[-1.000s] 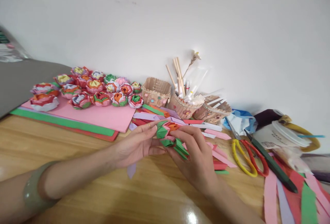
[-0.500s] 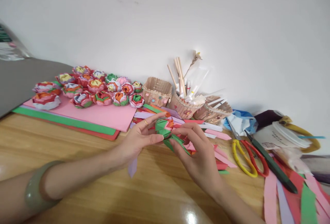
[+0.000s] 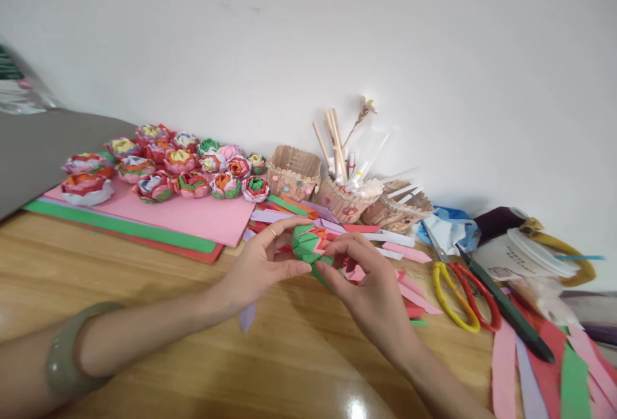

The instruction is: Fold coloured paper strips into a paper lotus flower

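Note:
A small folded paper flower (image 3: pixel 307 245), green outside with orange and pink petals showing, is held between both hands above the table. My left hand (image 3: pixel 267 255) grips its left side, thumb below and fingers behind. My right hand (image 3: pixel 364 268) pinches the right side of the flower at its lower edge, thumb and fingertips close together. A bit of green paper shows under the flower by the right thumb. Beneath and behind the hands lie folded paper strips (image 3: pixel 407 252) in pink, white, orange and purple.
Finished paper flowers (image 3: pixel 180 160) stand on stacked coloured sheets (image 3: pixel 212 216) at the left. Behind are stick baskets (image 3: pixel 294 171), one with wooden sticks. Scissors (image 3: pixel 457 300), a dark green pen-shaped tool (image 3: pixel 511 310), a lidded tub (image 3: pixel 520 255) and paper strips (image 3: pixel 576 374) lie at the right.
The green strip that stuck out beneath my right fingers is now mostly hidden against the flower. My right fingers have closed in nearer to the flower, which has turned slightly.

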Demonstrator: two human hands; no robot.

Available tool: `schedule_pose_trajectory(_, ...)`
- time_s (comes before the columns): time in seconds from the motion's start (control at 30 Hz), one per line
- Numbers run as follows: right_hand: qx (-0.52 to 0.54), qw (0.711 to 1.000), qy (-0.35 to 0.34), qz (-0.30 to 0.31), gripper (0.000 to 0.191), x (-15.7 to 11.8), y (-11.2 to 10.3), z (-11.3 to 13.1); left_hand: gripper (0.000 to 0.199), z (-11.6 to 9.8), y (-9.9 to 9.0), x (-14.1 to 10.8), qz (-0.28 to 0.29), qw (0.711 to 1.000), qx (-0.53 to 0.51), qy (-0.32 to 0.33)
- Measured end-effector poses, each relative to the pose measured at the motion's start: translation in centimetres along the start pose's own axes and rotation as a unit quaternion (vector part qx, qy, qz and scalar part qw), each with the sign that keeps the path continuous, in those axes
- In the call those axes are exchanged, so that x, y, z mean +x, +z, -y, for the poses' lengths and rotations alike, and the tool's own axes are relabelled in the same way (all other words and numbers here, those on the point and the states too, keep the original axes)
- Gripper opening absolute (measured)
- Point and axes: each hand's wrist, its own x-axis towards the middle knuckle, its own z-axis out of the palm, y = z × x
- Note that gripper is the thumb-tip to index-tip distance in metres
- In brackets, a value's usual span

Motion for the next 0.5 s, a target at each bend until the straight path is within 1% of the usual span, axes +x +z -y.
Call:
schedule_pose_trajectory(0.13, -0.062, 0.997, -0.029, -0.029, 0.004, -0.37, 0.14, -0.01, 0.049, 0.03, 0.06, -0.06, -0.013, 1.000, 0.009, 0.013)
schedule_pose_trajectory(0.2, -0.059, 0.997, -0.043, -0.028, 0.006, -0.40, 0.14, 0.01, 0.048, -0.01, 0.07, -0.08, -0.015, 1.000, 0.011, 0.011)
schedule_pose_trajectory(0.3, -0.022, 0.998, -0.050, -0.018, 0.008, -0.23, 0.08, 0.04, 0.049, -0.12, 0.05, -0.08, -0.009, 1.000, 0.002, 0.000)
schedule_pose_trajectory(0.4, 0.034, 0.999, -0.017, -0.002, 0.006, 0.07, -0.03, 0.02, 0.050, -0.20, 0.00, -0.07, 0.000, 1.000, -0.007, -0.012)
schedule_pose_trajectory(0.5, 0.071, 0.996, 0.025, 0.041, 0.003, 0.37, -0.21, -0.04, 0.050, -0.21, 0.00, -0.05, 0.000, 1.000, -0.011, -0.017)
